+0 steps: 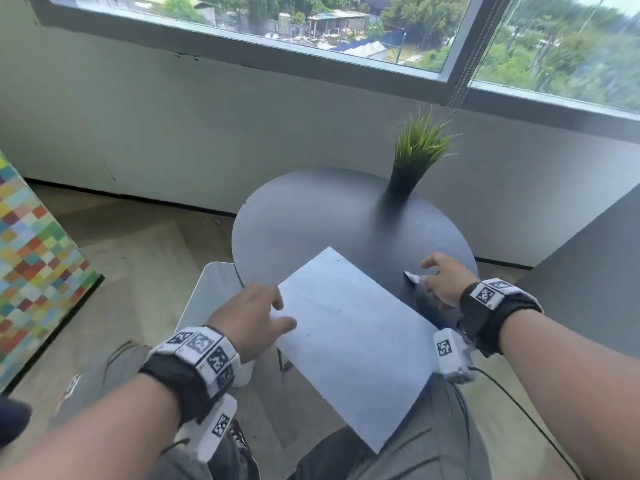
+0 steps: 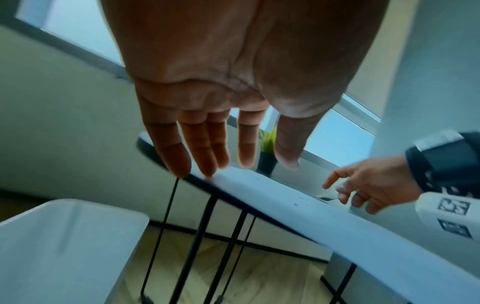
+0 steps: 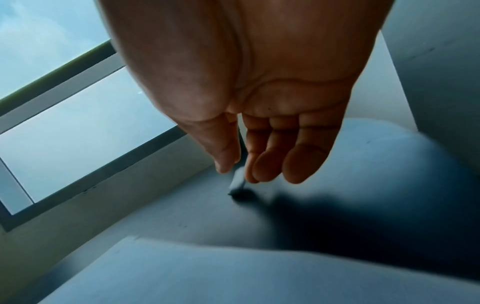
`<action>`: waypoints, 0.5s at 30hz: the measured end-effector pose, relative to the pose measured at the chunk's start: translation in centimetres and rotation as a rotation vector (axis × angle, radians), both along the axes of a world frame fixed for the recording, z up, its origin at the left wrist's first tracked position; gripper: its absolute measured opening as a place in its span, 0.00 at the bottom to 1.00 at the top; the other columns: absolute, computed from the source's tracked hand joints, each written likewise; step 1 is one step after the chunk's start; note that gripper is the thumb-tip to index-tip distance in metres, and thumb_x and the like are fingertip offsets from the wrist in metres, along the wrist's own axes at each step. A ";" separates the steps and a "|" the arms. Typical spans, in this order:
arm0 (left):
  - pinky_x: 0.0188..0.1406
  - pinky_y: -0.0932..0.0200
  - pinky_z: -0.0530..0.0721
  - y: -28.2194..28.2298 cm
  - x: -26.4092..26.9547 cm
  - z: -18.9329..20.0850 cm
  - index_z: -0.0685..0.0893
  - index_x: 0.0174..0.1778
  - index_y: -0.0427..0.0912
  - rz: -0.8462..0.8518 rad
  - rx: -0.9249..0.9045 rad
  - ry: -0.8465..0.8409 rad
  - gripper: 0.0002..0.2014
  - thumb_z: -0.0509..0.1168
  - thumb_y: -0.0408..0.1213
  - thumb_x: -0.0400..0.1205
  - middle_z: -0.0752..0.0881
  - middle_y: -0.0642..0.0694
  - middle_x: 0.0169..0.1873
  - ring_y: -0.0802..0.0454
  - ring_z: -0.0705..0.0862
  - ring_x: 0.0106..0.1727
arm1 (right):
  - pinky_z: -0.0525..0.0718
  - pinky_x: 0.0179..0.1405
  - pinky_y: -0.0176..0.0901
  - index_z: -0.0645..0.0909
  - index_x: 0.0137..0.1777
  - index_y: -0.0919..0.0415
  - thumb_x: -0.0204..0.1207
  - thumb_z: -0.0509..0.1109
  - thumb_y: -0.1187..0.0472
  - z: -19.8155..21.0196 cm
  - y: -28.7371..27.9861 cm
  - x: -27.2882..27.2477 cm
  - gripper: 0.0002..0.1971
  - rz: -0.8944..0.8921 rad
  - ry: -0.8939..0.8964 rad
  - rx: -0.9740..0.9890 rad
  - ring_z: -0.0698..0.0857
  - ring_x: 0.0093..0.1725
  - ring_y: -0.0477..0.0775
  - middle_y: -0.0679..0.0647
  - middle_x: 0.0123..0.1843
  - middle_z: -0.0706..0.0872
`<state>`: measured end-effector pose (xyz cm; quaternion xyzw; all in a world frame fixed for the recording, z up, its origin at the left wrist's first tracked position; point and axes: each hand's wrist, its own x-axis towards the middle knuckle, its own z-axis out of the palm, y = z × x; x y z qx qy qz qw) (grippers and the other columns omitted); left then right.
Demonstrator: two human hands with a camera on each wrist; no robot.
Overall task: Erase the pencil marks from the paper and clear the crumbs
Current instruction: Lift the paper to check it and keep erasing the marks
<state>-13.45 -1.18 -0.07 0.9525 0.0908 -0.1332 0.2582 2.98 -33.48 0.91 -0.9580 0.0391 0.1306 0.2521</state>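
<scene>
A white sheet of paper (image 1: 346,323) lies askew on the round dark table (image 1: 311,216), its near corner hanging over the edge above my lap. A few small dark specks (image 1: 338,310) show on it. My left hand (image 1: 284,313) rests with straight fingers on the sheet's left corner; in the left wrist view its fingertips (image 2: 207,174) touch the paper (image 2: 285,199) at the table rim. A small white eraser (image 1: 412,277) lies on the table right of the sheet. My right hand (image 1: 426,271) hovers over the eraser (image 3: 237,184), thumb spread, one fingertip at its end.
A potted grass plant (image 1: 415,157) stands at the table's far right. A white bin (image 2: 64,246) sits on the floor left of the table. A grey cabinet side (image 1: 588,254) is close on the right, a colourful panel (image 1: 34,254) on the left.
</scene>
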 end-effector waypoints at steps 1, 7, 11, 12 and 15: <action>0.48 0.53 0.79 0.2 -0.6 -0.4 0.77 0.51 0.53 0.080 -0.052 0.012 0.16 0.66 0.60 0.78 0.79 0.55 0.51 0.55 0.81 0.51 | 0.88 0.40 0.54 0.77 0.54 0.50 0.75 0.72 0.55 -0.2 -0.4 0.0 0.10 -0.019 -0.008 -0.019 0.84 0.39 0.61 0.61 0.48 0.86; 0.35 0.52 0.81 -0.6 -2.1 -3.2 0.75 0.41 0.39 0.428 -0.599 0.193 0.24 0.70 0.60 0.78 0.80 0.42 0.38 0.45 0.83 0.35 | 0.78 0.57 0.45 0.79 0.52 0.44 0.72 0.67 0.50 -1.5 1.2 -4.0 0.09 0.188 0.018 -0.228 0.81 0.57 0.59 0.53 0.60 0.81; 0.51 0.43 0.85 -0.8 -2.8 -3.8 0.75 0.48 0.43 0.647 -0.805 0.145 0.19 0.70 0.55 0.80 0.78 0.45 0.45 0.41 0.82 0.50 | 0.75 0.64 0.50 0.72 0.68 0.46 0.78 0.63 0.50 -1.8 1.8 -5.9 0.19 0.182 0.033 -0.330 0.75 0.67 0.64 0.56 0.67 0.73; 0.48 0.42 0.86 -0.8 -3.1 -4.0 0.75 0.52 0.44 0.702 -0.889 0.163 0.19 0.71 0.55 0.80 0.78 0.45 0.46 0.41 0.83 0.51 | 0.76 0.63 0.51 0.71 0.69 0.46 0.79 0.61 0.51 -1.7 1.9 -6.3 0.19 0.169 0.030 -0.335 0.77 0.66 0.64 0.57 0.67 0.74; 0.49 0.40 0.89 -1.3 -4.1 -4.4 0.71 0.67 0.48 0.739 -1.037 0.242 0.26 0.72 0.54 0.79 0.82 0.40 0.60 0.37 0.88 0.53 | 0.81 0.58 0.52 0.68 0.71 0.44 0.78 0.57 0.54 -1.6 2.1 -6.8 0.20 0.154 0.025 -0.323 0.81 0.60 0.63 0.56 0.64 0.76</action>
